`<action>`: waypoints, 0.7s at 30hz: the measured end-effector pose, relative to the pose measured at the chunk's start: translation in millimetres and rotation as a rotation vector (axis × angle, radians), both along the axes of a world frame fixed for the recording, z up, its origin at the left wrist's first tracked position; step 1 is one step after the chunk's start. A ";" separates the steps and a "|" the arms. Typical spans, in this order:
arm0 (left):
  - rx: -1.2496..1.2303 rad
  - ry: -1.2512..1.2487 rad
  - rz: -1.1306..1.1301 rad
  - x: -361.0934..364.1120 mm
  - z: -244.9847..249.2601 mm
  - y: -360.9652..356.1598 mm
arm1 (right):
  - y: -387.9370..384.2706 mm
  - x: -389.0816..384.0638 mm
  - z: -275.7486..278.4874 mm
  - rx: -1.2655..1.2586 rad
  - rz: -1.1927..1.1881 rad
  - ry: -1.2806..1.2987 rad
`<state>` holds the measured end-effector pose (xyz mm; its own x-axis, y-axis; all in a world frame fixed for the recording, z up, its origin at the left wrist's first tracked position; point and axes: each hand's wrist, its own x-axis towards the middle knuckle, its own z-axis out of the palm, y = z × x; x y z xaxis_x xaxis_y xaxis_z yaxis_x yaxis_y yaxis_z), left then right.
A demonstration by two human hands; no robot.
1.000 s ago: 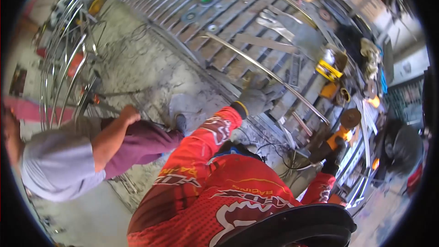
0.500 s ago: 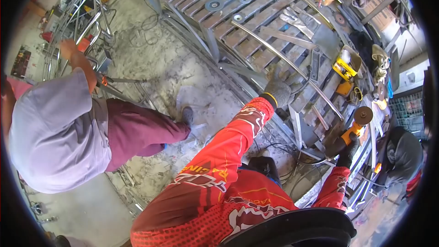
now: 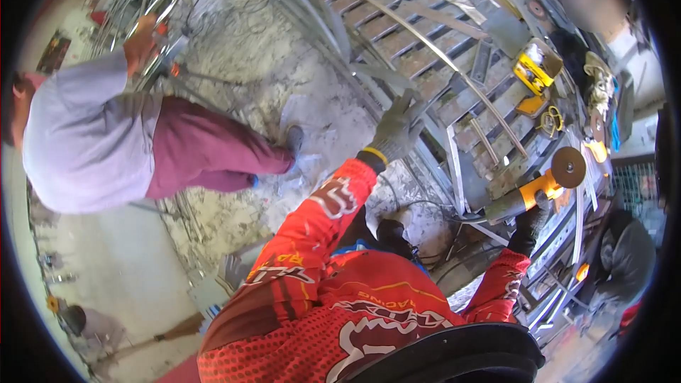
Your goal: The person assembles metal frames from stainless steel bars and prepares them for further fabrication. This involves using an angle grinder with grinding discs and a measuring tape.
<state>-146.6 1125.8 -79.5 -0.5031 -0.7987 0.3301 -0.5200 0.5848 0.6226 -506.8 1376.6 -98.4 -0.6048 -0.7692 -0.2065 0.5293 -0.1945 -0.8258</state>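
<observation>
My left hand, in a grey work glove, is beside the near edge of the slatted metal table, its fingers apart and nothing in them. A long, slightly bent metal tube lies across the slats beyond it. My right hand, in a dark glove, is wrapped round an orange angle grinder. The grinder's round brown disc faces up toward me at the right end of the table.
A person in a grey shirt stands at left by a stack of shiny metal tubes. On the table are a yellow container, gloves and flat metal pieces. Another person is low at the right.
My left hand has drawn back from the tube, and its fingers have spread. The grinder has shifted slightly, with its disc turned more toward me. The view has swung, and the table sits higher.
</observation>
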 end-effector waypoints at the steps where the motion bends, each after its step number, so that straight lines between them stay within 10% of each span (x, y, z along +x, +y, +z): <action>1: -0.037 -0.016 0.073 22.1 -6.0 21.6 | 0.5 -3.0 1.6 -0.012 0.066 0.001; 13: 0.864 -0.349 0.633 235.4 -156.8 329.1 | -0.7 -60.2 -18.0 0.020 0.269 0.066; 21: 1.211 -0.190 0.798 228.5 -255.8 426.6 | -11.5 -68.2 -9.8 0.040 0.311 0.160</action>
<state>81.9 1552.4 -335.2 0.2382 -0.6157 -0.7511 -0.5771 -0.7117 0.4005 -575.0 1365.1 -108.2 -0.3702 -0.9147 -0.1619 0.4215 -0.0101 -0.9068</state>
